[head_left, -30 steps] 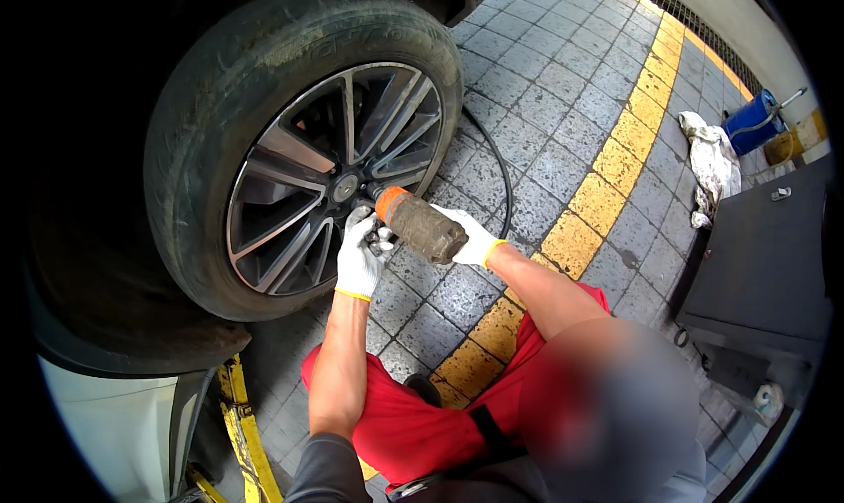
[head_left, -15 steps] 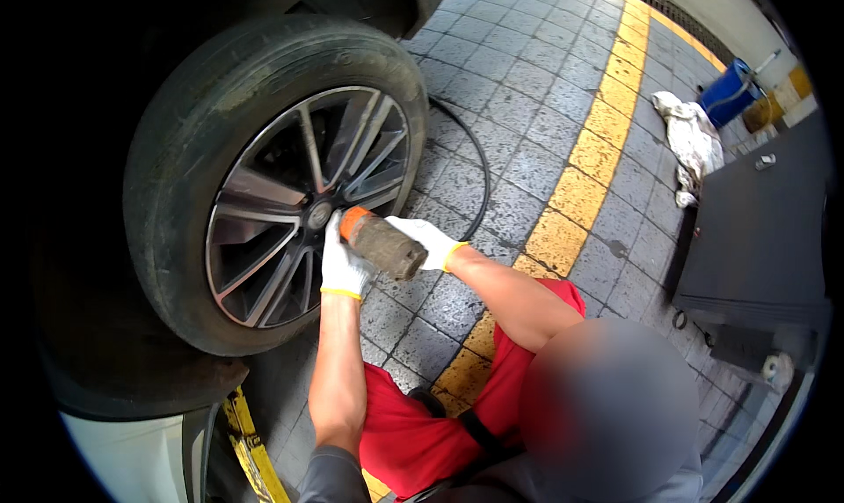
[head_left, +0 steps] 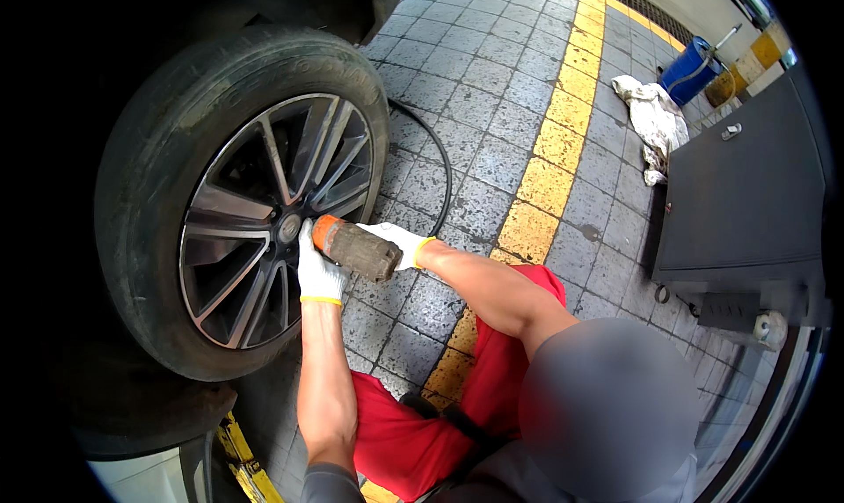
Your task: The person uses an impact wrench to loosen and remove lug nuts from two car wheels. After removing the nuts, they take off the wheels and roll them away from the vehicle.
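- An impact wrench (head_left: 353,248), with a grimy dark body and an orange nose, is held level against the hub of a car wheel (head_left: 255,213).
- The rear of the tool is gripped by the right hand (head_left: 397,242) in a white glove, the fingers closed around it.
- The left hand (head_left: 316,273), also in a white glove, is pressed against the tool's front end just beside the spokes; whether it is closed on anything cannot be told.
- A black hose (head_left: 440,164) is seen curving over the floor behind the tool.
- The floor (head_left: 492,81) is laid with grey speckled paving tiles and crossed by a yellow line (head_left: 549,160).
- A white rag (head_left: 652,120) and a blue container (head_left: 687,70) lie near a dark metal cabinet (head_left: 747,195) at the right.
- A yellow lift arm (head_left: 242,468) is visible below the tyre.
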### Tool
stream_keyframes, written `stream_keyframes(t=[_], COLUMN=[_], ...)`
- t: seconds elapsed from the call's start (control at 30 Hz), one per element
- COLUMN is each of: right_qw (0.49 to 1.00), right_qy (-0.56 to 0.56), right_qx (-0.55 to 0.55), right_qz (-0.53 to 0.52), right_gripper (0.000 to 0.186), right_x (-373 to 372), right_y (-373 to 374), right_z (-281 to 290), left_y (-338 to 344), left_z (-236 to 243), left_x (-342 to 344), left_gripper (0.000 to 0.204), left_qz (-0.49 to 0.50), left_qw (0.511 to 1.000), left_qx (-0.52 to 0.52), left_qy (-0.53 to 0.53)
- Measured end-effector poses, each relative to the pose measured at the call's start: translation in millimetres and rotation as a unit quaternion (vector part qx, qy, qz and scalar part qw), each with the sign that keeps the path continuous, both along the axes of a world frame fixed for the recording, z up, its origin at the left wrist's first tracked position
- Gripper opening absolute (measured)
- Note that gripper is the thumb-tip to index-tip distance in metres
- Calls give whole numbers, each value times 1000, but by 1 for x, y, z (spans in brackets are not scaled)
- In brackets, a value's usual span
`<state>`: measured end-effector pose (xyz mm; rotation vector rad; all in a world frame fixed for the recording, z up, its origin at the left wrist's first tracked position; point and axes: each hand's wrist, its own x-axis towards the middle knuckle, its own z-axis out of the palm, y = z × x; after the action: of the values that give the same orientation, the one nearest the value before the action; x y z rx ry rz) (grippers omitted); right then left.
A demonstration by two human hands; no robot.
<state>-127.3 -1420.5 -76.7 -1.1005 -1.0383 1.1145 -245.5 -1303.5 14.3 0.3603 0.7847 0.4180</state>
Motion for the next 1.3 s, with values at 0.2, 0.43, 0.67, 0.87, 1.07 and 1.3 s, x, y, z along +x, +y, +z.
stream_keyframes(t=[0.2, 0.43, 0.67, 0.87, 1.07, 1.3], right_qw=[957, 949, 974, 979, 932, 929], right_qy=[-291, -314, -216, -190, -361, -369], right_qx=[17, 28, 71, 67, -7, 28], right_qz=[0, -15, -18, -27, 3, -12], right_gripper=[53, 51, 52, 52, 49, 44], right_x=[2, 2, 9, 17, 17, 23], right_y=[-1, -4, 1, 1, -49, -72], right_z=[8, 4, -40, -36, 36, 52], left_y=[7, 1, 2, -1, -27, -40], left_z=[-16, -10, -20, -19, -8, -8], left_x=[-4, -3, -1, 4, -13, -15], left_gripper=[43, 35, 33, 36, 31, 31], left_qz=[17, 25, 20, 10, 16, -2], left_qw=[1000, 999, 998, 999, 999, 999], left_qx=[2, 8, 6, -7, 28, 45], left_qy=[-25, -41, -58, -44, -15, -21])
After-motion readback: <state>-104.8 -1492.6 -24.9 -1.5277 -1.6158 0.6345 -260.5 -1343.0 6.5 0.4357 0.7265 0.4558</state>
